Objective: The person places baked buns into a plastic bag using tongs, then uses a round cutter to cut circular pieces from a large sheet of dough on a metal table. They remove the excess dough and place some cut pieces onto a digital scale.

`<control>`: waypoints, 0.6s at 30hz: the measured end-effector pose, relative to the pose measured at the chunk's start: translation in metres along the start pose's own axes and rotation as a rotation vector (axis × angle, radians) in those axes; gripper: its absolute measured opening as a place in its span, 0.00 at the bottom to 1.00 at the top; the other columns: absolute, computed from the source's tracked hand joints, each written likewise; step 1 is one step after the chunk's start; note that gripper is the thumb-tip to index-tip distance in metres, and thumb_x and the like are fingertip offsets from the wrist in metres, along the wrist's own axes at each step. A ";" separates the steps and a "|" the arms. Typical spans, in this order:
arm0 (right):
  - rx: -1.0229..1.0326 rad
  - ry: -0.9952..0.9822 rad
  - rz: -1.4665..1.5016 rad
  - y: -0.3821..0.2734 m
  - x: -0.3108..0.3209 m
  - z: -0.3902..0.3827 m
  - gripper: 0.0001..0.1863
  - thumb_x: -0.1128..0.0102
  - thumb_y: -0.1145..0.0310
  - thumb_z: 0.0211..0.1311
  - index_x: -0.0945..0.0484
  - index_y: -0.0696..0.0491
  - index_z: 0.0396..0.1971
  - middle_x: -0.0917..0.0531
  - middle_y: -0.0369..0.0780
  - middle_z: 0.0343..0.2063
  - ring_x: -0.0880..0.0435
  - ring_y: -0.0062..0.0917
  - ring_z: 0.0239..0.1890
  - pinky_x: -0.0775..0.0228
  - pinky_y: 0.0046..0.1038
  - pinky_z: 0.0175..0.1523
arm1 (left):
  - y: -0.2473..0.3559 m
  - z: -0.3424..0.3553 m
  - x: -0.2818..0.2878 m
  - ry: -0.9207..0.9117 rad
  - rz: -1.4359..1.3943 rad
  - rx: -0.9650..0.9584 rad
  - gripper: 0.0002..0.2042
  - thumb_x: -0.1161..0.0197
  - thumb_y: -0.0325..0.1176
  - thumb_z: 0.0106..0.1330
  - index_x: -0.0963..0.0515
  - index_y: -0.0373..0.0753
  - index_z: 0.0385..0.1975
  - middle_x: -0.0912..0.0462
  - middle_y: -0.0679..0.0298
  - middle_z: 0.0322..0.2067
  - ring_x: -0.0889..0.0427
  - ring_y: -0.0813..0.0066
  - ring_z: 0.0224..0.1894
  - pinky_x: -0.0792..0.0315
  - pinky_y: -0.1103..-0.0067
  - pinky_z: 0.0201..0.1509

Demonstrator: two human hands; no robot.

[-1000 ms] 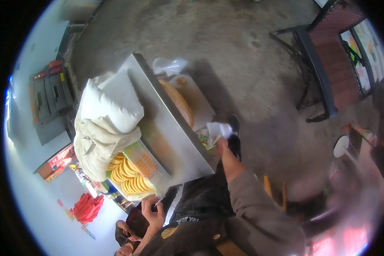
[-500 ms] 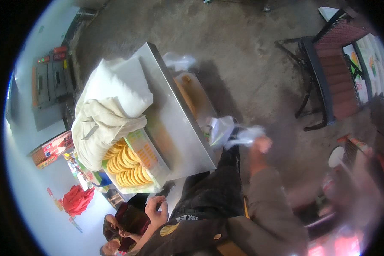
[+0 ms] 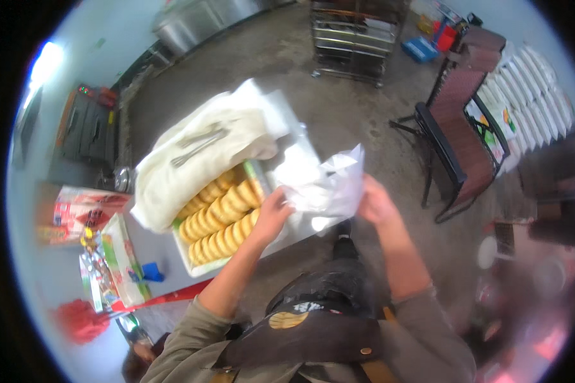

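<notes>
A thin white plastic bag (image 3: pixel 335 185) is stretched between my two hands, above the front corner of the steel table (image 3: pixel 294 239). My left hand (image 3: pixel 275 214) pinches the bag's left side, and my right hand (image 3: pixel 372 203) has its fingers closed on the right side. Left of the bag is a box (image 3: pixel 198 271) holding rows of round yellow pastries (image 3: pixel 220 220). A pale cloth (image 3: pixel 236 134) covers the far part of the box, and metal tongs (image 3: pixel 201 140) lie on it. My left forearm crosses the near edge of the pastries.
A brown reclining chair (image 3: pixel 457 127) stands to the right by stacked white sacks (image 3: pixel 524 96). A metal rack (image 3: pixel 351 41) is farther back. Another person (image 3: pixel 137 364) is partly visible at lower left. Cartons (image 3: pixel 83 210) and a blue item (image 3: pixel 152 272) lie on the table's left.
My left hand has come forward from beside my body to the bag. My right hand has brought the bag left and up over the table. The view has shifted, showing the rack.
</notes>
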State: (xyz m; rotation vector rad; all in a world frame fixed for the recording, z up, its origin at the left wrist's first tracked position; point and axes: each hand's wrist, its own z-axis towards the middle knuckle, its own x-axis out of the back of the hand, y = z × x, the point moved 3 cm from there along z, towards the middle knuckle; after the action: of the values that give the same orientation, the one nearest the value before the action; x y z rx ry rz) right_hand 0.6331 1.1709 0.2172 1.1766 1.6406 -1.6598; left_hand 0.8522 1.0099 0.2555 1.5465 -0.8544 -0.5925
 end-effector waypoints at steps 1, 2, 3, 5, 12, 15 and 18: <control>-0.025 0.119 -0.130 0.028 -0.026 0.003 0.25 0.41 0.63 0.73 0.26 0.58 0.65 0.18 0.43 0.60 0.19 0.33 0.62 0.26 0.41 0.68 | 0.002 0.000 0.011 -0.050 -0.043 0.220 0.21 0.41 0.35 0.75 0.25 0.34 0.63 0.18 0.62 0.51 0.20 0.72 0.54 0.26 0.73 0.61; -0.072 0.162 -0.106 0.054 -0.048 0.008 0.25 0.41 0.63 0.73 0.26 0.58 0.65 0.18 0.43 0.59 0.19 0.32 0.61 0.26 0.39 0.67 | 0.008 -0.007 0.010 -0.109 -0.354 0.258 0.30 0.43 0.47 0.77 0.32 0.36 0.73 0.22 0.56 0.61 0.21 0.68 0.59 0.27 0.72 0.65; -0.118 0.207 -0.074 0.080 -0.067 0.012 0.24 0.41 0.62 0.74 0.25 0.57 0.65 0.18 0.43 0.58 0.19 0.31 0.60 0.26 0.36 0.66 | 0.016 -0.035 0.020 -0.091 -0.534 0.192 0.39 0.42 0.57 0.75 0.38 0.37 0.77 0.30 0.50 0.70 0.25 0.61 0.67 0.31 0.67 0.71; -0.218 0.236 -0.237 0.122 -0.096 0.018 0.23 0.41 0.62 0.75 0.25 0.57 0.64 0.18 0.41 0.56 0.19 0.28 0.58 0.24 0.35 0.61 | 0.028 -0.075 0.045 -0.141 -0.564 0.108 0.43 0.43 0.63 0.72 0.40 0.39 0.78 0.37 0.50 0.75 0.32 0.54 0.74 0.37 0.63 0.76; -0.196 0.225 -0.290 0.217 -0.178 0.026 0.19 0.40 0.59 0.76 0.19 0.56 0.56 0.15 0.40 0.46 0.15 0.29 0.49 0.21 0.32 0.52 | 0.039 -0.175 0.112 -0.086 -0.675 0.151 0.43 0.37 0.61 0.70 0.39 0.40 0.77 0.34 0.58 0.73 0.34 0.61 0.74 0.39 0.63 0.78; -0.292 0.176 -0.153 0.251 -0.182 0.041 0.19 0.42 0.59 0.77 0.20 0.56 0.57 0.15 0.42 0.47 0.15 0.30 0.48 0.20 0.32 0.51 | 0.031 -0.183 0.125 0.120 -0.482 0.101 0.33 0.30 0.41 0.64 0.27 0.36 0.68 0.21 0.58 0.61 0.20 0.66 0.60 0.26 0.69 0.65; -0.200 0.063 -0.551 0.266 -0.167 0.057 0.18 0.47 0.60 0.78 0.23 0.57 0.57 0.15 0.43 0.44 0.13 0.32 0.44 0.18 0.36 0.52 | 0.016 -0.173 0.144 0.466 -0.125 -0.027 0.14 0.36 0.28 0.61 0.12 0.33 0.45 0.10 0.61 0.37 0.12 0.72 0.38 0.19 0.74 0.45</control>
State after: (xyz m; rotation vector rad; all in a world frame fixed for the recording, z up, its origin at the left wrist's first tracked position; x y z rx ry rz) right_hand 0.9273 1.0466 0.2149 0.7196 2.2562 -1.7195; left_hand 1.0700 1.0000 0.3128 1.6323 -0.3970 -0.3075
